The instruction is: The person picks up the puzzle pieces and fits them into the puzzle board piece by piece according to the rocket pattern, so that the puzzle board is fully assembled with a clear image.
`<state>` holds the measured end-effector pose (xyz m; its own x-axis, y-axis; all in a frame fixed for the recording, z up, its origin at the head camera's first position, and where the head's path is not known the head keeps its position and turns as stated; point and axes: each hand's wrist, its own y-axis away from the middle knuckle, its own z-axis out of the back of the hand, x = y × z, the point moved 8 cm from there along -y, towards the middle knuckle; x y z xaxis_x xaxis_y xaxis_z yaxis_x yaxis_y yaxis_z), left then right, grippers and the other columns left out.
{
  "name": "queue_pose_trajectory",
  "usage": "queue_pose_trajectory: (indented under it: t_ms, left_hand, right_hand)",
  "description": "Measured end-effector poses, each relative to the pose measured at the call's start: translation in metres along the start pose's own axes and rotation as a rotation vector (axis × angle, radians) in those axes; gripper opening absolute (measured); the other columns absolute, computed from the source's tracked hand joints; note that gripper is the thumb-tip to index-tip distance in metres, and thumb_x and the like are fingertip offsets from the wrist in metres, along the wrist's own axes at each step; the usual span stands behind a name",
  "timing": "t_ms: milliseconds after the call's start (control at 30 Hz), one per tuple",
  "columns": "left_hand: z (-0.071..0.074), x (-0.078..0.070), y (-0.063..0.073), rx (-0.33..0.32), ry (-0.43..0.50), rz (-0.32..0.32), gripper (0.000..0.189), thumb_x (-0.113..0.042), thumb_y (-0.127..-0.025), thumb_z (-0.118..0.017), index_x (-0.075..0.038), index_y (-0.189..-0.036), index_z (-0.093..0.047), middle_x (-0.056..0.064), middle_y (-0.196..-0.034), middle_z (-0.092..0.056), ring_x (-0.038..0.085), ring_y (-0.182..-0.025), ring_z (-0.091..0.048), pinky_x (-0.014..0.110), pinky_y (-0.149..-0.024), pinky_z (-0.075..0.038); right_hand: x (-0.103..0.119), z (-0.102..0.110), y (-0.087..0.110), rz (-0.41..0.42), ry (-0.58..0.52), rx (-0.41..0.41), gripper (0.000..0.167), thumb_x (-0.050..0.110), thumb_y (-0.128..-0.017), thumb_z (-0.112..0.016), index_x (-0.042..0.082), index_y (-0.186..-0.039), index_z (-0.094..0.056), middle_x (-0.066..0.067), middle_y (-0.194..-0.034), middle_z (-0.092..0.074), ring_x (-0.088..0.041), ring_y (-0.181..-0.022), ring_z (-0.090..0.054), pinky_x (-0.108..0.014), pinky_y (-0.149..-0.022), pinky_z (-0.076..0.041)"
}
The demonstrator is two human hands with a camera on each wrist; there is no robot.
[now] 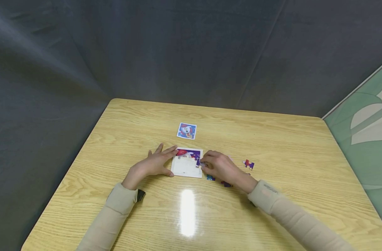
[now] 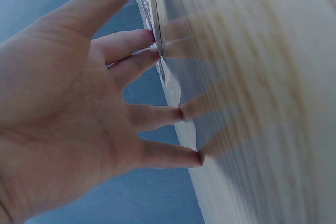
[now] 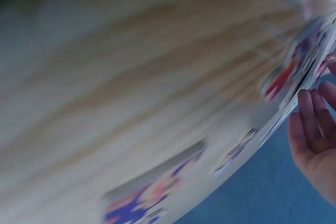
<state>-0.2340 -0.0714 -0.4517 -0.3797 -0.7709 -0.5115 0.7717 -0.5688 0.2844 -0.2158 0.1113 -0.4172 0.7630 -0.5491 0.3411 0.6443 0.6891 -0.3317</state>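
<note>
I'm working a purple jigsaw piece (image 1: 198,162) at the right edge of the white puzzle tray (image 1: 184,168), just under the assembled top strip (image 1: 188,153); I can't tell whether it is fully seated. My right hand (image 1: 220,165) is pinching at that piece between thumb and fingertips. My left hand (image 1: 154,163) is gripping nothing: its fingers are spreading out, fingertips and thumb touching the tray's left edge, apparently bracing it. I'm judging this step as fitting the second row, so the next move is calling for lining up the tabs and pressing flat without jolting the strip. A blue-green piece (image 1: 211,177) and a dark purple piece (image 1: 227,184) are lying near the right hand, a red-and-purple piece (image 1: 248,164) farther right. Beyond the tray, a picture card (image 1: 187,131) is lying on the wood-grain table (image 1: 140,120).
</note>
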Motion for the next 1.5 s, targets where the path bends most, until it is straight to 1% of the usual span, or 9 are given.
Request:
queue_pose_trajectory:
  t_ms: [167,267,433,600,767,1033,1200,1367,1500]
  left_hand:
    - [0.000,0.002,0.000,-0.003,-0.007,0.003,0.090,-0.036,-0.082,-0.074,-0.013,-0.154,-0.024,0.001,-0.161,-0.012,0.047,-0.142,0.004,0.079,-0.099,-0.003]
    - [0.000,0.003,0.000,-0.004,-0.011,0.004,0.090,-0.037,-0.082,-0.074,-0.013,-0.154,-0.024,0.000,-0.161,-0.012,0.047,-0.142,0.004,0.079,-0.099,-0.004]
    - [0.000,0.002,-0.001,-0.002,-0.011,0.000,0.090,-0.037,-0.082,-0.074,-0.013,-0.154,-0.024,0.000,-0.161,-0.012,0.048,-0.142,0.004,0.079,-0.099,-0.004]
    - [0.001,0.001,-0.001,-0.003,-0.011,-0.009,0.090,-0.037,-0.082,-0.074,-0.012,-0.153,-0.025,0.001,-0.161,-0.012,0.048,-0.142,0.005,0.080,-0.099,-0.005]
    - [0.002,-0.001,-0.001,-0.007,-0.009,-0.017,0.089,-0.037,-0.082,-0.074,-0.012,-0.153,-0.026,0.000,-0.161,-0.012,0.049,-0.141,0.004,0.081,-0.098,-0.005]
    - [0.003,-0.002,-0.001,-0.008,-0.004,-0.030,0.089,-0.036,-0.083,-0.074,-0.013,-0.153,-0.025,0.002,-0.161,-0.011,0.051,-0.141,0.004,0.081,-0.097,-0.005]
    - [0.003,-0.001,-0.002,-0.010,-0.010,-0.029,0.089,-0.037,-0.083,-0.074,-0.014,-0.154,-0.024,0.002,-0.161,-0.011,0.051,-0.140,0.003,0.081,-0.097,-0.005]
    - [0.003,0.000,-0.002,-0.013,-0.011,-0.027,0.090,-0.037,-0.082,-0.074,-0.014,-0.154,-0.025,0.002,-0.161,-0.012,0.052,-0.140,0.003,0.081,-0.097,-0.005]
    - [0.003,0.000,-0.001,-0.014,-0.004,-0.026,0.090,-0.037,-0.082,-0.074,-0.015,-0.154,-0.025,0.003,-0.161,-0.012,0.052,-0.140,0.003,0.081,-0.096,-0.005]
  right_hand:
    - [0.012,-0.008,-0.012,0.075,0.036,-0.004,0.015,0.011,-0.081,-0.075,0.003,-0.094,-0.074,-0.005,-0.092,-0.067,-0.012,-0.077,-0.061,-0.028,-0.070,-0.054]
    - [0.017,-0.013,-0.020,0.094,0.067,0.000,0.014,0.012,-0.080,-0.075,0.005,-0.093,-0.074,-0.004,-0.092,-0.067,-0.014,-0.080,-0.061,-0.031,-0.073,-0.053]
    - [0.023,-0.022,-0.032,0.079,0.085,0.044,0.015,0.013,-0.082,-0.072,0.007,-0.095,-0.075,-0.003,-0.097,-0.067,-0.017,-0.088,-0.062,-0.034,-0.075,-0.051]
    - [0.029,-0.030,-0.042,0.076,0.073,0.069,0.012,0.011,-0.082,-0.071,0.008,-0.093,-0.075,-0.002,-0.096,-0.066,-0.016,-0.088,-0.061,-0.032,-0.073,-0.051]
    - [0.034,-0.036,-0.050,0.075,0.090,0.085,0.010,0.011,-0.083,-0.070,0.010,-0.091,-0.075,-0.001,-0.095,-0.065,-0.015,-0.085,-0.058,-0.030,-0.070,-0.049]
    - [0.034,-0.041,-0.056,0.049,0.121,0.089,0.009,0.015,-0.087,-0.070,0.011,-0.093,-0.074,-0.001,-0.097,-0.064,-0.015,-0.084,-0.055,-0.029,-0.068,-0.046]
    - [0.033,-0.043,-0.057,0.033,0.133,0.095,0.010,0.017,-0.087,-0.070,0.011,-0.095,-0.074,-0.002,-0.099,-0.065,-0.017,-0.086,-0.057,-0.031,-0.070,-0.048]
    - [0.033,-0.044,-0.058,0.041,0.107,0.088,0.012,0.014,-0.087,-0.070,0.008,-0.096,-0.074,-0.005,-0.100,-0.066,-0.018,-0.087,-0.058,-0.032,-0.072,-0.050]
    - [0.033,-0.044,-0.058,0.058,0.099,0.075,0.011,0.013,-0.085,-0.071,0.008,-0.095,-0.074,-0.005,-0.099,-0.066,-0.018,-0.087,-0.058,-0.031,-0.071,-0.049]
